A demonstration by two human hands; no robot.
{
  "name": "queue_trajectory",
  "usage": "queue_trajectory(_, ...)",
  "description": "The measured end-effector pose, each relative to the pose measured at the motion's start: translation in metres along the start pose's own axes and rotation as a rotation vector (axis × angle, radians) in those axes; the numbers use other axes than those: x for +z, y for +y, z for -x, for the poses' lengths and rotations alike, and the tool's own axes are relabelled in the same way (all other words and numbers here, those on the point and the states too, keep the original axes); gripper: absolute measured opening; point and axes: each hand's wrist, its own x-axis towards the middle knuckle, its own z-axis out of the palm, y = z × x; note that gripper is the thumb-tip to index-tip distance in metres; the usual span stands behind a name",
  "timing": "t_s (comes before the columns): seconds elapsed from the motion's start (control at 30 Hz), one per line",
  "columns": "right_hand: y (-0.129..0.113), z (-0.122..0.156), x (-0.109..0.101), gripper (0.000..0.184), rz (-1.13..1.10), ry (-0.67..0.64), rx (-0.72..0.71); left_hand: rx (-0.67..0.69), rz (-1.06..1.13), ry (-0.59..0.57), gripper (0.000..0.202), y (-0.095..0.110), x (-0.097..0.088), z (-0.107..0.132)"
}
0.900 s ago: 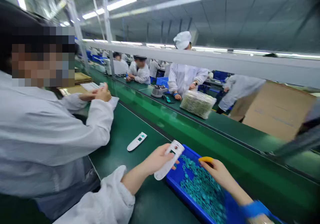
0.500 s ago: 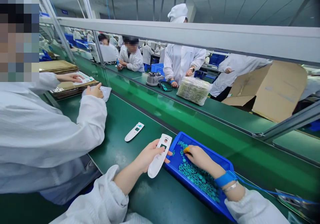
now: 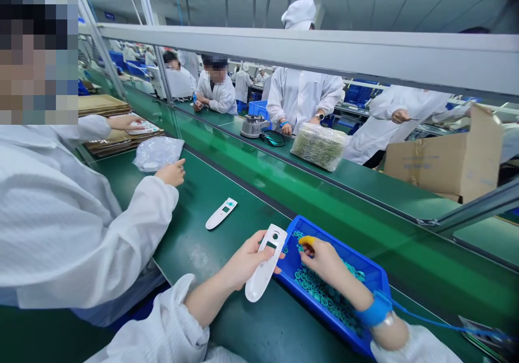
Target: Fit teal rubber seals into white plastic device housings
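My left hand (image 3: pixel 245 263) is closed round a long white plastic shell (image 3: pixel 265 263) with two cut-out holes near its top, held tilted over the near left corner of a blue tray (image 3: pixel 367 271). The tray holds several small teal rings (image 3: pixel 324 293). My right hand (image 3: pixel 320 256), with an orange cot on one fingertip and a blue strap at the wrist, reaches into the tray with its fingers pinched together among the rings. What they pinch is too small to make out.
A finished white shell (image 3: pixel 221 213) lies on the green belt (image 3: pixel 227 190). A co-worker in white sits close at my left, a hand (image 3: pixel 172 173) by a plastic bag (image 3: pixel 158 153). Other workers, a wrapped bundle (image 3: pixel 319 146) and a cardboard box (image 3: pixel 446 160) are across the belt.
The view has dropped and steadied. My right hand went down into the tray and pinched among the rings. The co-worker's hand came off the plastic bag. The far box was folded up.
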Motion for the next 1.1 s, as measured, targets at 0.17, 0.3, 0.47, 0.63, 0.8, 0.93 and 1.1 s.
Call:
queue_trajectory(0.17, -0.019, 0.037, -0.018, 0.036, -0.405, 0.004, -0.026, -0.013, 0.04, -0.094, 0.05, -0.006, 0.018, -0.001)
queue_trajectory(0.3, -0.032, 0.06, -0.022, 0.037, -1.006, -0.018, 0.049, -0.077, 0.057, -0.168, 0.054, -0.006, 0.037, 0.002)
queue_trajectory(0.47, -0.028, 0.072, -0.02, 0.028, -1.163, -0.018, 0.056, -0.088, 0.04, -0.188, 0.05, -0.006, 0.046, 0.005)
queue_trajectory(0.63, -0.024, 0.081, -0.016, 0.025, -0.87, 0.196, -0.056, -0.044, -0.01, -0.184, 0.047, -0.01, 0.049, 0.007)
queue_trajectory(0.8, -0.037, 0.086, -0.02, 0.013, -0.568, 0.318, -0.259, -0.049, -0.06, -0.195, 0.044, -0.012, 0.056, 0.01)
queue_trajectory(0.93, -0.037, 0.083, -0.018, 0.003, -0.354, 0.523, -0.346, -0.035, -0.077, -0.219, 0.042, -0.015, 0.059, 0.01)
queue_trajectory(1.1, -0.031, 0.081, -0.002, 0.014, -0.27, 0.713, -0.283, -0.044, -0.136, -0.249, 0.042, -0.02, 0.063, 0.011)
